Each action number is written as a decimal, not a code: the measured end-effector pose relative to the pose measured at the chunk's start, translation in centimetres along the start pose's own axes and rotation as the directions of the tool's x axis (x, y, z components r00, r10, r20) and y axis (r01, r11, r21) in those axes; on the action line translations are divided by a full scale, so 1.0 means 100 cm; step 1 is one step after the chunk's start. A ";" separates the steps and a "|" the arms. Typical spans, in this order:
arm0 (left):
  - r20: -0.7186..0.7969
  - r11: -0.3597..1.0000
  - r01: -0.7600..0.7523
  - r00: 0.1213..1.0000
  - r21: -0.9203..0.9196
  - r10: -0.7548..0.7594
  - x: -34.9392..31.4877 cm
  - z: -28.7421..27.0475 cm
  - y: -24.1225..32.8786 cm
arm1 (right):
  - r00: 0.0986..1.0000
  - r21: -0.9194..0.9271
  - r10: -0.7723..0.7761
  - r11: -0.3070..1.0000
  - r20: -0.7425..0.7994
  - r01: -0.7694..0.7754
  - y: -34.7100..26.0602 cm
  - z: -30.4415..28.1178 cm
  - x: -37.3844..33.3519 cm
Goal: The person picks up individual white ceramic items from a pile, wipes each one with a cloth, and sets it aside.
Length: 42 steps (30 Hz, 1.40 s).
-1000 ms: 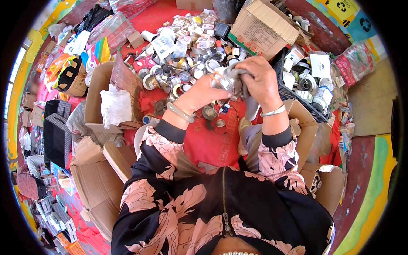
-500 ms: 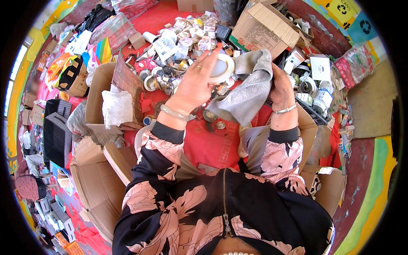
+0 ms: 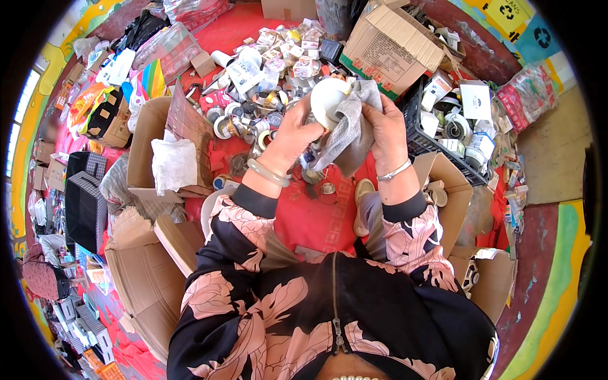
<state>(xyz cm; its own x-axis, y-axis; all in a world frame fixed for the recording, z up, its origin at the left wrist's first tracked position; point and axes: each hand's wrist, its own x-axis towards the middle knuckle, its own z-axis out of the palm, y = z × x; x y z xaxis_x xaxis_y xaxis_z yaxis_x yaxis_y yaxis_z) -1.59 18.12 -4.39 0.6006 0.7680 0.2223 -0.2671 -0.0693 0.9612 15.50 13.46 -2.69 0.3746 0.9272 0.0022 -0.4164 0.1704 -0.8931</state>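
A round white downlight [image 3: 324,106] with a flat rim is gripped in my left hand [image 3: 292,134], fingers closed at its left edge. My right hand [image 3: 387,132] pinches a grey cloth [image 3: 347,136], which lies against the right side of the downlight and hangs down below it. The cloth covers part of the downlight's rim. Beneath both hands is a red floor covering [image 3: 297,218], and beyond them spreads a heap of small boxes and lamp parts [image 3: 278,63].
A black crate [image 3: 472,172] full of lamps stands on the right, with an open cardboard box [image 3: 457,209] nearer me. Another cardboard box [image 3: 147,142], a white rag [image 3: 174,163] over its edge, stands left. A large carton [image 3: 392,50] leans at the back.
My right hand has moved left, bringing the cloth onto the downlight. The downlight has turned in my left hand and now tilts differently.
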 end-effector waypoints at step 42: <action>0.014 0.874 0.119 0.992 -0.470 -0.128 -0.007 0.003 0.019 | 0.704 -0.459 -0.258 0.604 0.661 0.652 -0.035 0.029 -0.032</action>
<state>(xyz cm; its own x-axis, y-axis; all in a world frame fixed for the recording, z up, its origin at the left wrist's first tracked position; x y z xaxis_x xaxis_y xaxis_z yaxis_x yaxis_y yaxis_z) -2.35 17.26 -2.66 0.6401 0.7618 0.0997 -0.5164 0.3304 0.7900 13.40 10.83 1.73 -0.1766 0.8298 0.5294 0.3724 0.5542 -0.7444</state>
